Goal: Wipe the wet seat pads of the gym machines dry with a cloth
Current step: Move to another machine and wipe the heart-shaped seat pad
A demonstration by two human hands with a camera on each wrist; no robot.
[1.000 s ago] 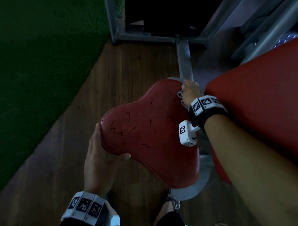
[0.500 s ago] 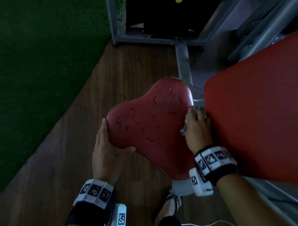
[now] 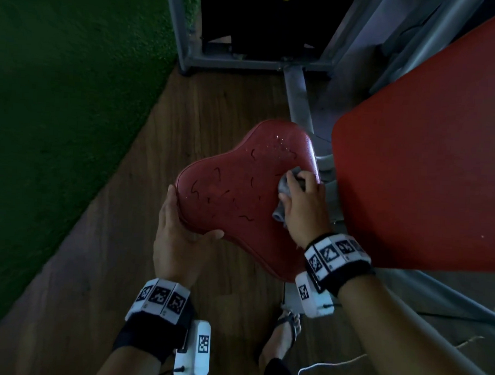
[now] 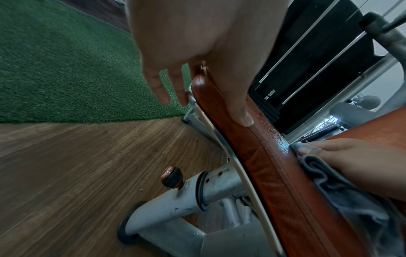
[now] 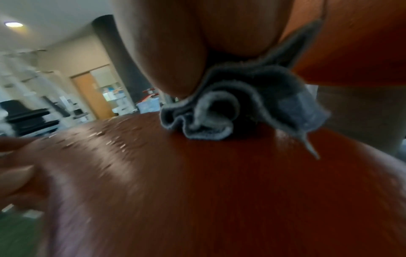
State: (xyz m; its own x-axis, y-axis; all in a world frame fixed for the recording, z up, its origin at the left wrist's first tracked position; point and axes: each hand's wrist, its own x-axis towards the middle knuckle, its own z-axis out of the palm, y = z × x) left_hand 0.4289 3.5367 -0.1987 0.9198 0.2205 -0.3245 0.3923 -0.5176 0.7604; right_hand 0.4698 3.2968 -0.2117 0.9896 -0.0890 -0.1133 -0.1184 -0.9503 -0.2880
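Down on the red seat pad (image 3: 234, 192), the right hand (image 3: 302, 206) presses a bunched grey cloth (image 3: 283, 189) against the pad's right side, fingers curled over it. Water droplets (image 3: 279, 140) bead on the pad's far lobe. Meanwhile the left hand (image 3: 179, 235) grips the pad's near-left edge, thumb on top, fingers under. Beside it rises a larger red back pad (image 3: 425, 172).

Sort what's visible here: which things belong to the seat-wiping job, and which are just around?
In use: seat pad, cloth, right hand, left hand.

Just around: back pad, green turf, knob, white cord.
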